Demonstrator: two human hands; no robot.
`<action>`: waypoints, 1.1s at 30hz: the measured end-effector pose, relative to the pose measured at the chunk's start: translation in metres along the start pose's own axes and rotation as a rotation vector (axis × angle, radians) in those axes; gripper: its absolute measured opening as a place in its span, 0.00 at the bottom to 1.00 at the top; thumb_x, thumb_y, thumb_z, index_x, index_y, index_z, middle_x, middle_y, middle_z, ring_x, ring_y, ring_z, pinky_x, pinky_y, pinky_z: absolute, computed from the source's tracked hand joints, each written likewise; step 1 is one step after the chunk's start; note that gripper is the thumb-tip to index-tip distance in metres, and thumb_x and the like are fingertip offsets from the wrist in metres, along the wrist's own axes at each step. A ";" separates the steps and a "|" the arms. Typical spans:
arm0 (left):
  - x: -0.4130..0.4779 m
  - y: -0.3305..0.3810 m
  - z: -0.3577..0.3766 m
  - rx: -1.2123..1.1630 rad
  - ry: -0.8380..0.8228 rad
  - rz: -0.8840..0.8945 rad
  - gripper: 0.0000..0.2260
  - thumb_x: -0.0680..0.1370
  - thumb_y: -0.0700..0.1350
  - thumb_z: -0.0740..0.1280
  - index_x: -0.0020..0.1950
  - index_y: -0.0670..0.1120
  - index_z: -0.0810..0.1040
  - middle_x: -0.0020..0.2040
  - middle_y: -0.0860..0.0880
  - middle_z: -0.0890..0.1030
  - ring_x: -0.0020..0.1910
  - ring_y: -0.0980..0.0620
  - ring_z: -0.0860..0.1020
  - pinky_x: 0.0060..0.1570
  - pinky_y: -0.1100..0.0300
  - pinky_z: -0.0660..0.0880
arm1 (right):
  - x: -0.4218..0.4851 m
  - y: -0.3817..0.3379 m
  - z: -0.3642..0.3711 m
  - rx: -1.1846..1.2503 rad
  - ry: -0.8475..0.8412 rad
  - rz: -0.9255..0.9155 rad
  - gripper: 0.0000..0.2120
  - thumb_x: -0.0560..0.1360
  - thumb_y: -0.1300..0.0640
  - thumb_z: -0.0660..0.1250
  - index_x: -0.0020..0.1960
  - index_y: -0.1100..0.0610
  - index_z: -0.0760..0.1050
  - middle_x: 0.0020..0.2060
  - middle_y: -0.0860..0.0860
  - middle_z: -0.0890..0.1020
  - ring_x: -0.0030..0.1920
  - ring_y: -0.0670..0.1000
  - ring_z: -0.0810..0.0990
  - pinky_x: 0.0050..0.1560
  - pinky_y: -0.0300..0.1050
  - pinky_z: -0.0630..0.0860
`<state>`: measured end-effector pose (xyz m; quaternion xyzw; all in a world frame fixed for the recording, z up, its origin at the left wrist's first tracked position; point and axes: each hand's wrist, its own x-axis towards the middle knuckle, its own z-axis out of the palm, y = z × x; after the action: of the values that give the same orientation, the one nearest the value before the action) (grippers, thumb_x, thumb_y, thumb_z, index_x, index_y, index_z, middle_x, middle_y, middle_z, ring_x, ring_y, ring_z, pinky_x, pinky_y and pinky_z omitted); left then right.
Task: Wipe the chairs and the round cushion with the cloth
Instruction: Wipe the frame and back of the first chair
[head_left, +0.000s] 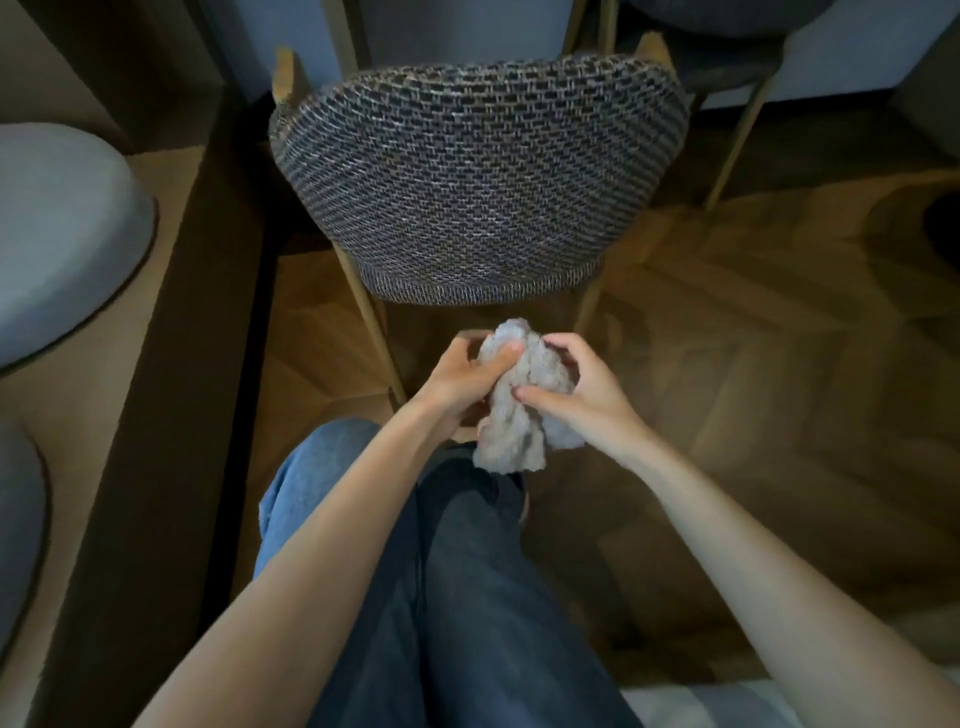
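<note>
Pinching the cloth (511, 431), left grip (457, 379) and right grip (576, 392) bunch it — seemingly soft, limp, light; gather the tail hanging below them.

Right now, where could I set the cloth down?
The woven chair seat ahead is bare, nearest for the cloth. Open floor lies right of its legs. Left, the grey cushion crowds the bench, leaving a narrow strip beside it.

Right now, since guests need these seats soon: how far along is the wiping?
Nothing shows as wiped yet. In hand: left hand and right hand grip the bunched cloth, clear of the woven chair. Left: that chair, the chair behind it, the grey cushion.
</note>
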<state>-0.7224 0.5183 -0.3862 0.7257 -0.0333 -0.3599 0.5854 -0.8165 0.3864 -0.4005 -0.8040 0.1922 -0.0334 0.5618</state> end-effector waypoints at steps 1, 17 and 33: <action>0.009 -0.001 0.002 0.051 0.010 -0.035 0.21 0.76 0.55 0.68 0.62 0.48 0.67 0.56 0.47 0.78 0.50 0.54 0.79 0.42 0.62 0.77 | 0.005 0.008 0.002 0.016 0.036 0.008 0.22 0.69 0.55 0.76 0.59 0.47 0.71 0.52 0.41 0.78 0.55 0.41 0.76 0.56 0.40 0.73; 0.134 -0.036 -0.011 1.117 -0.088 0.202 0.27 0.83 0.51 0.55 0.79 0.49 0.49 0.79 0.50 0.43 0.77 0.45 0.43 0.74 0.49 0.46 | 0.142 0.101 -0.050 -0.129 0.853 0.193 0.11 0.73 0.62 0.64 0.54 0.56 0.79 0.49 0.52 0.83 0.54 0.54 0.79 0.56 0.40 0.70; 0.166 -0.049 -0.052 1.360 -0.055 0.153 0.31 0.82 0.52 0.57 0.79 0.52 0.42 0.78 0.53 0.35 0.77 0.43 0.39 0.73 0.39 0.48 | 0.206 0.109 -0.008 -0.061 0.635 0.178 0.19 0.74 0.60 0.68 0.65 0.57 0.72 0.65 0.58 0.68 0.62 0.55 0.72 0.59 0.37 0.66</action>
<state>-0.5888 0.4988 -0.5058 0.9183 -0.3178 -0.2349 0.0224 -0.6577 0.2759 -0.5314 -0.7499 0.4281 -0.2277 0.4500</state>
